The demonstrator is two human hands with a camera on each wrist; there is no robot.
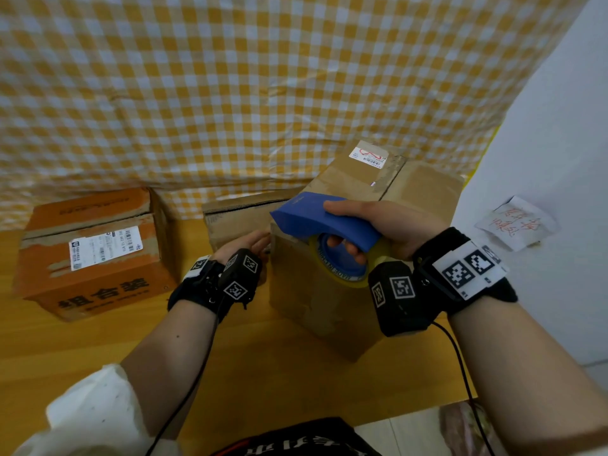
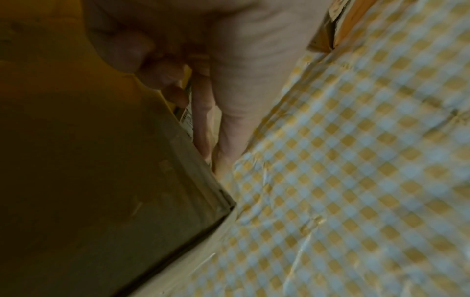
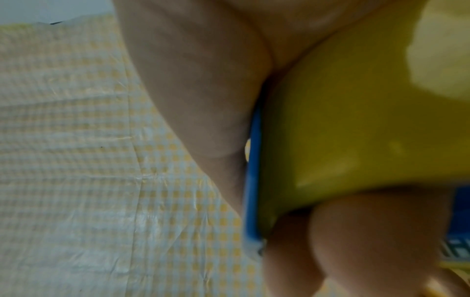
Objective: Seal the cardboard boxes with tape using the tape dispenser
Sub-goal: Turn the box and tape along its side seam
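Behind everything I see a checked cloth (image 1: pixel 230 93), yellow and white, glossy and creased. Below it lies the table (image 1: pixel 263 373), smooth orange wood grain. On the table I have three cardboard boxes. The brown box (image 1: pixel 316 307) stands nearest, matte, its top seam taped and bearing a white label (image 1: pixel 368 156). The orange box (image 1: pixel 95 258) sits well apart to the left, printed with dark characters, its surface scuffed. A third box (image 1: pixel 237 215) stands between them, against the cloth.

The dispenser (image 1: pixel 316 218) rests on the top near edge of the brown box: a curved blue plastic shell over a yellowish tape roll (image 1: pixel 371 268).

My right hand (image 1: pixel 388 225) clamps the dispenser, thumb on the shell, fingers (image 1: pixel 345 246) curled through the roll's core. My left hand (image 1: pixel 246 245) lies against the brown box's left face; in the left wrist view some fingers run straight along the cardboard, others bend. I cannot tell whether it grips anything.

A white paper note (image 1: pixel 513 222) with red handwriting is stuck on the wall at right.
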